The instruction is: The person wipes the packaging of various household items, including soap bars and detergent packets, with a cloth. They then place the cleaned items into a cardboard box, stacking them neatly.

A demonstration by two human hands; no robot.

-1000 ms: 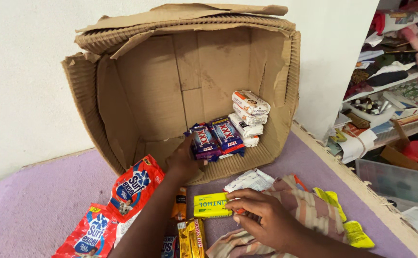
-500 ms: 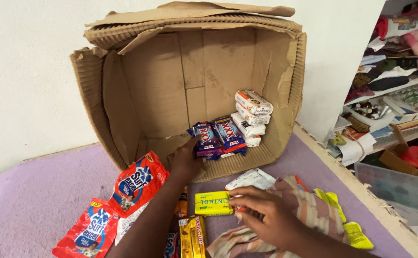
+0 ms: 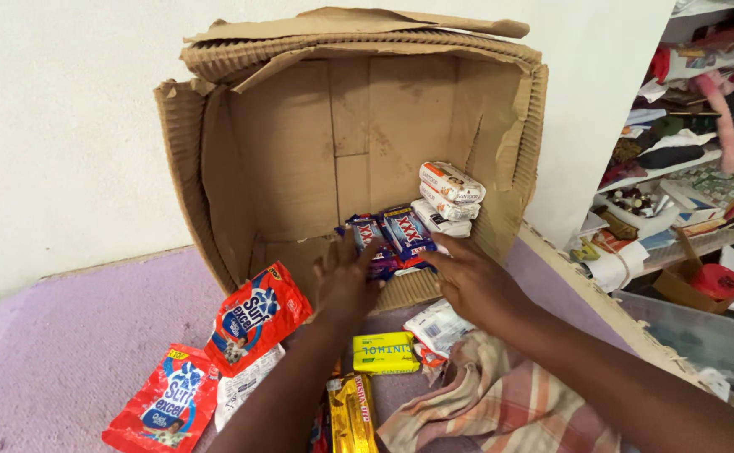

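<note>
A torn cardboard box (image 3: 283, 159) lies on its side with its opening towards me. Inside it, a small stack of blue-and-purple wrapped bars (image 3: 402, 231) lies next to a stack of white soap packets (image 3: 451, 191). My left hand (image 3: 346, 281) rests against the left side of the blue bars with its fingers spread. My right hand (image 3: 467, 281) reaches in from the right, its fingertips at the right side of the same stack, holding nothing. A yellow soap bar (image 3: 383, 352) lies loose on the mat between my forearms.
Two red detergent pouches (image 3: 258, 315) (image 3: 165, 407), a gold packet (image 3: 350, 415), a white packet (image 3: 438, 325) and a striped cloth (image 3: 501, 403) lie on the purple mat (image 3: 65, 344). Cluttered shelves (image 3: 686, 168) and a clear plastic tub (image 3: 694, 335) stand at the right.
My right hand let go of the yellow soap bar and moved up to the blue bars in the box. My left hand slid slightly right and spread its fingers.
</note>
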